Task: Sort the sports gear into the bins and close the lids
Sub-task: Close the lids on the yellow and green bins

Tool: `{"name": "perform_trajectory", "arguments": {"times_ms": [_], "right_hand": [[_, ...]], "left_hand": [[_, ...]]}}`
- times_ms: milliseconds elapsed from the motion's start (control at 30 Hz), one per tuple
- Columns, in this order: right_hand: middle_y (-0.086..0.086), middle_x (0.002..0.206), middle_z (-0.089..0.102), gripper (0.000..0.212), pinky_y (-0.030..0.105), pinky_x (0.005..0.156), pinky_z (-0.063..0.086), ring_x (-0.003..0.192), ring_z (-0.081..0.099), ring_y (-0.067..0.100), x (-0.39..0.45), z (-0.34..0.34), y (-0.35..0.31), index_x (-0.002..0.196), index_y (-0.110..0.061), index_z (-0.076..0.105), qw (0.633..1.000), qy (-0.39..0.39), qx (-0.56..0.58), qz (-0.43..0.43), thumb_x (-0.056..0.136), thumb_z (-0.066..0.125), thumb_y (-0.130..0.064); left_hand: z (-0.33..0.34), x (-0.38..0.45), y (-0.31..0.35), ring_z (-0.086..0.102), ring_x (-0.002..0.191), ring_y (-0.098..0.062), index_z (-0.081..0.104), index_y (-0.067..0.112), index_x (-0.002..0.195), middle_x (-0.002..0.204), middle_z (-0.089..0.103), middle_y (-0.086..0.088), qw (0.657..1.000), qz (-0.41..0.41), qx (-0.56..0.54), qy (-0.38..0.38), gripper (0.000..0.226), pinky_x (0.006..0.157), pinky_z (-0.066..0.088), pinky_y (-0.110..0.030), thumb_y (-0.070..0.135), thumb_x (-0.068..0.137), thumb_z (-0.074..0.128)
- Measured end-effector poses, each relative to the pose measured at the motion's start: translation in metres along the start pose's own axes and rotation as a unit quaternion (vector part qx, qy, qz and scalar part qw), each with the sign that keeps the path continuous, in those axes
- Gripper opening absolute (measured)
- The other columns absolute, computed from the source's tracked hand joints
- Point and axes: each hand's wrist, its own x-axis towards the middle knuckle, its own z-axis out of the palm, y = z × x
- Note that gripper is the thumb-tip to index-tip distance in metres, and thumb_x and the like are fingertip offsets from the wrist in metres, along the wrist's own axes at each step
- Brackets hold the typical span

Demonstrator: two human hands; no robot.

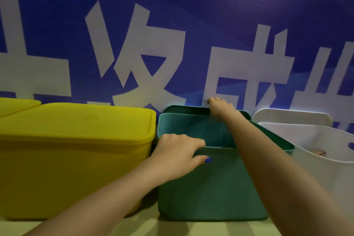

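A green bin [210, 188] stands open in the middle. Its dark green lid [183, 110] leans upright behind it against the wall. My right hand [219, 108] reaches over the bin and grips the lid's top edge. My left hand [179, 154] holds the bin's near rim, fingers curled over the edge into the bin and thumb on the front wall. What lies inside the green bin is hidden. A yellow bin [67, 168] to the left has its yellow lid [80, 120] on.
A white bin [325, 168] stands open at the right, with a white lid [291, 117] leaning behind it and a small brownish item [319, 152] inside. Another yellow lid [15, 104] shows at far left. A blue banner wall [172, 34] with white characters is close behind.
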Motion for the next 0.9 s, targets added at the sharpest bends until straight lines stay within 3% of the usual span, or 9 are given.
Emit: {"name": "perform_trajectory", "arguments": {"times_ms": [100,200,267,367,500,667,800,900], "right_hand": [[0.017,0.135,0.039,0.043,0.041,0.102,0.032,0.125,0.035,0.034,0.001,0.007,-0.001,0.138,-0.012,0.036,0.996,0.036,-0.072,-0.028,0.095,0.042,-0.01],[0.016,0.133,0.036,0.039,0.04,0.101,0.031,0.124,0.033,0.035,0.0,0.013,0.002,0.134,-0.016,0.037,0.994,0.064,-0.083,-0.022,0.095,0.042,-0.012],[0.014,0.129,0.045,0.034,0.04,0.094,0.037,0.119,0.041,0.034,0.002,0.012,0.0,0.128,-0.013,0.041,0.994,0.072,-0.074,-0.026,0.095,0.043,-0.009],[0.011,0.114,0.061,0.026,0.034,0.08,0.042,0.105,0.055,0.029,0.005,0.003,-0.008,0.12,-0.009,0.05,0.993,0.083,-0.08,-0.038,0.094,0.047,-0.008],[0.012,0.11,0.062,0.021,0.037,0.087,0.049,0.102,0.056,0.028,0.002,-0.011,-0.007,0.111,-0.008,0.062,0.993,0.095,-0.066,-0.039,0.092,0.052,-0.007],[0.007,0.109,0.061,0.022,0.032,0.081,0.034,0.107,0.047,0.026,-0.006,-0.027,-0.008,0.107,-0.011,0.06,0.973,0.189,-0.104,-0.077,0.088,0.052,-0.005],[0.007,0.113,0.054,0.024,0.041,0.103,0.023,0.113,0.043,0.028,-0.015,-0.061,-0.005,0.111,-0.014,0.056,0.959,0.265,-0.083,-0.061,0.088,0.052,-0.008],[0.009,0.114,0.051,0.027,0.041,0.097,0.025,0.113,0.04,0.031,-0.035,-0.092,-0.003,0.113,-0.012,0.056,0.95,0.307,-0.011,-0.053,0.087,0.053,-0.004]], "left_hand": [[0.0,0.001,-0.001,0.057,0.086,-0.02,0.038,0.028,0.084,0.089,0.061,0.004,1.0,-0.001,0.008,0.009,0.029,0.064,0.032,-0.031,0.056,0.093,0.038],[0.001,0.0,0.001,0.054,0.08,-0.019,0.037,0.028,0.084,0.084,0.056,0.005,1.0,-0.003,0.013,0.009,0.029,0.064,0.034,-0.03,0.055,0.094,0.037],[0.0,-0.001,0.002,0.049,0.075,-0.017,0.037,0.028,0.083,0.081,0.052,0.006,1.0,-0.003,0.015,0.003,0.029,0.063,0.033,-0.03,0.055,0.094,0.037],[-0.003,0.0,0.002,0.054,0.083,-0.021,0.037,0.028,0.083,0.086,0.057,0.003,1.0,-0.006,0.013,-0.009,0.028,0.064,0.03,-0.031,0.054,0.094,0.038],[-0.005,0.002,0.002,0.057,0.093,-0.023,0.036,0.029,0.083,0.094,0.061,0.001,1.0,-0.005,0.003,-0.026,0.029,0.066,0.03,-0.032,0.055,0.094,0.039],[-0.008,0.0,0.003,0.058,0.096,-0.021,0.04,0.03,0.086,0.098,0.063,0.002,0.999,0.002,-0.006,-0.031,0.026,0.069,0.032,-0.03,0.055,0.093,0.04],[-0.013,-0.008,0.005,0.057,0.096,-0.017,0.052,0.032,0.098,0.099,0.064,0.005,0.999,0.01,-0.03,-0.034,0.023,0.071,0.032,-0.03,0.053,0.093,0.043],[-0.015,-0.017,0.01,0.057,0.089,-0.014,0.059,0.031,0.1,0.093,0.064,0.009,0.997,0.005,-0.07,-0.026,0.025,0.075,0.038,-0.03,0.052,0.092,0.047]]}}
